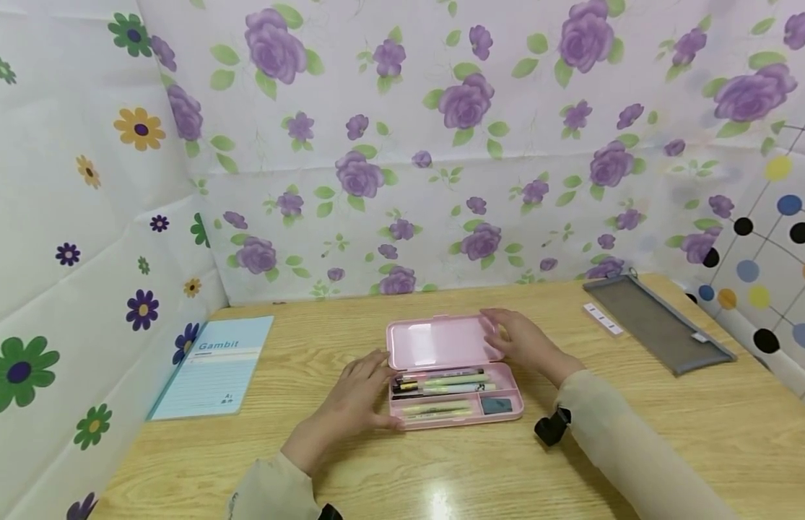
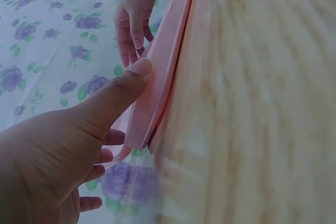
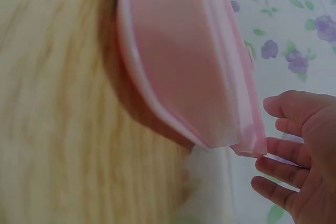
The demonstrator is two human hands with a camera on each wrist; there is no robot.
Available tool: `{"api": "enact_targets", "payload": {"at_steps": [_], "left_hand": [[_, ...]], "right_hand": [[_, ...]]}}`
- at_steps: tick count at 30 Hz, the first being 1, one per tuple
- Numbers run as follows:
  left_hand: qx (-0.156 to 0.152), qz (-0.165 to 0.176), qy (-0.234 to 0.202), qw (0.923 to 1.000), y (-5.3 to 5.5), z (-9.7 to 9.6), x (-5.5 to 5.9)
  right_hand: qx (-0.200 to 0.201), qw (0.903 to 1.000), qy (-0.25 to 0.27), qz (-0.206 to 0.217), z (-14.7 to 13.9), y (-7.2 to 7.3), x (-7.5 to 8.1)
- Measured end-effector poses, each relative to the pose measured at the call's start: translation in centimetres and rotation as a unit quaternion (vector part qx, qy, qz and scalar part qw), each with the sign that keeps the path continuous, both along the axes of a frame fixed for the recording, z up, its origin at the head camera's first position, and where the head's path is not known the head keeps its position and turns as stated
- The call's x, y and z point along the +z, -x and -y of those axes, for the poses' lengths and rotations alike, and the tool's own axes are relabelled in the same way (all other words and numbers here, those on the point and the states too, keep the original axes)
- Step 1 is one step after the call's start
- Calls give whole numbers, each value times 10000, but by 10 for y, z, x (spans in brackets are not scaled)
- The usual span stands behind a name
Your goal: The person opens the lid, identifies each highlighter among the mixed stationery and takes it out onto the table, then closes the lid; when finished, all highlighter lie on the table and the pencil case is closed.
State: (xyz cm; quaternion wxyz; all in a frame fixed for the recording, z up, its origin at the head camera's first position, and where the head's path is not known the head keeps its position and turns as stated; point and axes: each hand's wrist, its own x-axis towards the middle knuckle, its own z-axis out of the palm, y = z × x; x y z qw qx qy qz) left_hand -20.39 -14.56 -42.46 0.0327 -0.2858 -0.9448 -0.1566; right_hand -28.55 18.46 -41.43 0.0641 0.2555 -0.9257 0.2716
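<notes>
A pink pencil case [image 1: 466, 420] lies on the table with its lid [image 1: 441, 343] folded back toward the wall. Inside are several pens [image 1: 447, 388] and, in a small front-right compartment, a dark grey-green eraser [image 1: 496, 405]. My left hand [image 1: 350, 397] is at the case's left end, fingers spread along that side. Its thumb [image 2: 126, 85] rests against the case's front wall in the left wrist view. My right hand [image 1: 525, 343] reaches the lid's far right corner. In the right wrist view, its loosely extended fingers [image 3: 283, 169] are right at the lid's edge.
A light blue notebook [image 1: 214, 368] marked "Gambit" lies at the left. To the right are a dark mesh zip pouch [image 1: 655, 325] and a small white-and-pink strip [image 1: 602, 318]. Flower-patterned cloth [image 1: 428, 180] hangs behind the wooden table [image 1: 311, 339].
</notes>
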Motion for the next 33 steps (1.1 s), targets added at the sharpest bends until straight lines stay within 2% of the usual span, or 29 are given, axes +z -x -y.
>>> {"api": "enact_targets", "payload": {"at_steps": [7, 13, 23, 33], "left_hand": [[-176, 14, 160, 9997, 3, 3, -2], [-181, 196, 20, 9996, 4, 7, -6], [-185, 156, -174, 9996, 7, 11, -10], [-230, 401, -398, 9981, 7, 10, -14]], "right_hand": [[156, 9993, -320, 67, 2, 6, -8], [171, 9986, -507, 61, 3, 6, -9], [38, 9960, -844, 283, 1, 5, -9], [28, 9987, -499, 59, -4, 2, -13]]}}
